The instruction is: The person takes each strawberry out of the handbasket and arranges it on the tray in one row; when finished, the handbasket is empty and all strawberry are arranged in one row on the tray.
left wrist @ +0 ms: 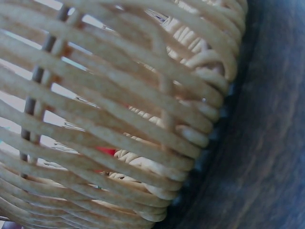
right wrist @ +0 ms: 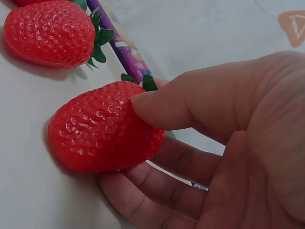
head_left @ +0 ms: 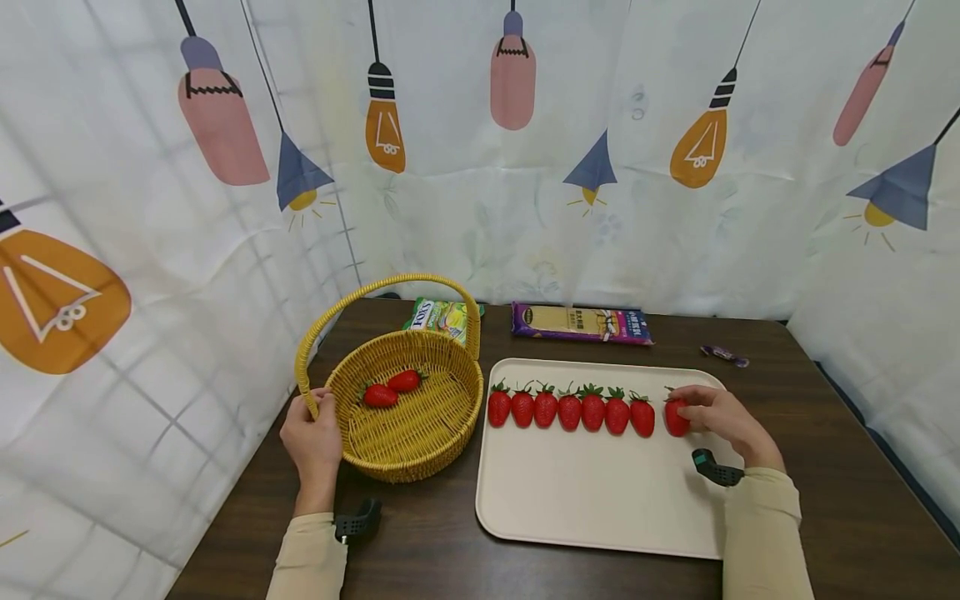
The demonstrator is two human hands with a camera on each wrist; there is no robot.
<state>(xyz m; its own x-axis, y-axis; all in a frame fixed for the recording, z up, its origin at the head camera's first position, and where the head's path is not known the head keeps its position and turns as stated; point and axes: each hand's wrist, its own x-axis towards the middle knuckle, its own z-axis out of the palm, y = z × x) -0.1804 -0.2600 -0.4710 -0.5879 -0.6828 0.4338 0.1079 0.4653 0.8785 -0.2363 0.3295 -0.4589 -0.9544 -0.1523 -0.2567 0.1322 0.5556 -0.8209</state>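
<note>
My right hand [head_left: 716,415] pinches a strawberry [right wrist: 100,129] between thumb and fingers, at the right end of a row on a cream tray [head_left: 592,500]. Several more strawberries [head_left: 569,412] stand side by side to its left, green leaves toward the back; a gap separates them from the held one. With my left hand [head_left: 315,437] I grip the handle of a yellow woven basket [head_left: 408,471] at its left side. Two strawberries [head_left: 380,396] lie inside the basket. The left wrist view shows the basket's woven wall [left wrist: 105,105] up close, with the left hand mostly out of sight.
Behind the tray lies a long purple packet [head_left: 582,323]. A green candy bag [head_left: 446,317] is partly hidden behind the basket. A small wrapped candy [head_left: 724,356] lies at the back right of the dark wooden table [head_left: 420,550]. Patterned curtains [head_left: 465,225] surround the table.
</note>
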